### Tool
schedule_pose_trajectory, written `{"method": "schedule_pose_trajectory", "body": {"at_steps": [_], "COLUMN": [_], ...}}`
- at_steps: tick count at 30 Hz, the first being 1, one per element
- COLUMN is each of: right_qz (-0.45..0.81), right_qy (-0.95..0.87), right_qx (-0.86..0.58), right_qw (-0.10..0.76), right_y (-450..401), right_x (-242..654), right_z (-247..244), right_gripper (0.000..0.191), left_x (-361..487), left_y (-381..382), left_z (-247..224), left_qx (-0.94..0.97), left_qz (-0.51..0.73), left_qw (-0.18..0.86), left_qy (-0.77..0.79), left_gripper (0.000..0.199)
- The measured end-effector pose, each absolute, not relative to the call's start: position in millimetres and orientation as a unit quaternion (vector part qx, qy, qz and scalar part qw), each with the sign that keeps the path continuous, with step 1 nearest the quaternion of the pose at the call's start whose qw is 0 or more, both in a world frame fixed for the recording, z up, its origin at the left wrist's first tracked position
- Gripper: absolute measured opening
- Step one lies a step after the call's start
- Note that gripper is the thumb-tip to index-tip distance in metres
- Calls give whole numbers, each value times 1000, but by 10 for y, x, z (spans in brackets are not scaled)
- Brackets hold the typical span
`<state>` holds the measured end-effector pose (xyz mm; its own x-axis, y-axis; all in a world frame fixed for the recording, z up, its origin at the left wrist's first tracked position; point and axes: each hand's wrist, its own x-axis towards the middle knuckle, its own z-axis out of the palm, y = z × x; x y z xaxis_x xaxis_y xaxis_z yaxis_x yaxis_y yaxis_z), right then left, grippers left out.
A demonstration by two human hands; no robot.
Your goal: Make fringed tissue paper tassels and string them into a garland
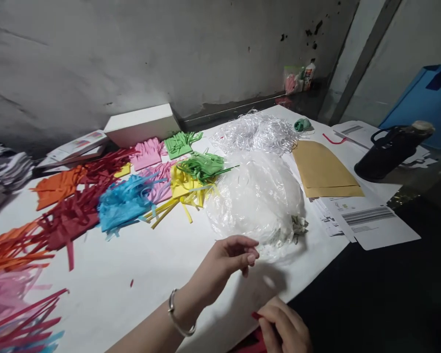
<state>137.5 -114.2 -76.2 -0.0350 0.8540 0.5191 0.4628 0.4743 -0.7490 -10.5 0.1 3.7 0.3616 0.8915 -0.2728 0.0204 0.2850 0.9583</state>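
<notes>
My left hand [230, 257], with a silver bangle on the wrist, is over the white table sheet [161, 284] just in front of a clear plastic bag [257, 196]. Its fingers are loosely curved and apart, and nothing shows between them. At the lower edge, my right hand [286, 323] pinches a dark red strip [256, 315], of which only a short end is visible. More dark red material [253, 343] lies below that hand, mostly cut off by the frame. Pale crumpled bits [299, 224] show at the bag's right side.
Fringed bundles lie at left: orange [57, 186], dark red [73, 215], blue [127, 198], yellow [183, 181], green [204, 164]. White shredded strands [257, 132] sit behind the bag. Brown envelopes [323, 166], printed papers [382, 223] and a black bottle [389, 149] stand at right; a white box [141, 122] is behind.
</notes>
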Motion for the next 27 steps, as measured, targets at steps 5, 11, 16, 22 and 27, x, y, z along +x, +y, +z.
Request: {"method": "schedule_pose_trajectory", "body": {"at_steps": [5, 11, 16, 22, 27], "right_qz": [233, 257, 220, 218, 263], "right_qy": [-687, -737, -802, -852, -877], "right_qx": [-426, -372, -328, -271, -199], "right_qw": [541, 503, 448, 391, 349], "right_y": [-1109, -1204, -1327, -1384, -1386], "right_x": [1341, 952, 650, 426, 331], "right_z": [-390, -89, -42, 132, 297], "right_gripper": [17, 16, 13, 17, 19], "left_x": [-391, -570, -782, -1033, -1223], "left_y": [-644, -1227, -1492, -1768, -1942], "left_z": [144, 94, 58, 6, -9], "left_qx": [207, 107, 110, 132, 200], "left_qz": [416, 509, 549, 585, 592], "left_qw": [786, 769, 740, 690, 665], "left_qy": [409, 370, 374, 406, 409], "left_gripper": [34, 41, 44, 43, 42]}}
